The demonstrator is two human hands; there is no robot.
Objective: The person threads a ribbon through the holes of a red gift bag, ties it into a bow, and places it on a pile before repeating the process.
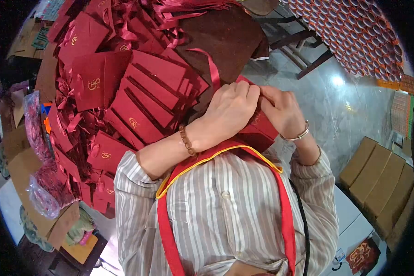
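A dark red gift bag [263, 129] is close to my chest, partly hidden behind my hands. My left hand [234, 106], with a beaded bracelet on its wrist, is closed at the bag's upper edge, its fingers bent. A red ribbon [210, 64] rises beside it and curls back over the table. My right hand [283, 109], wearing a bangle, pinches at the same edge; its fingertips meet those of the left. Exactly what the fingertips grip is hidden. Left of my hands lies a fanned stack of red gift bags [154, 89].
More red bags with gold print [94, 83] and loose ribbons cover the left of the brown table [225, 41]. Cardboard boxes [377, 177] stand at the right. A wooden stool [303, 46] and rows of small round orange-and-white items [354, 32] are at the upper right.
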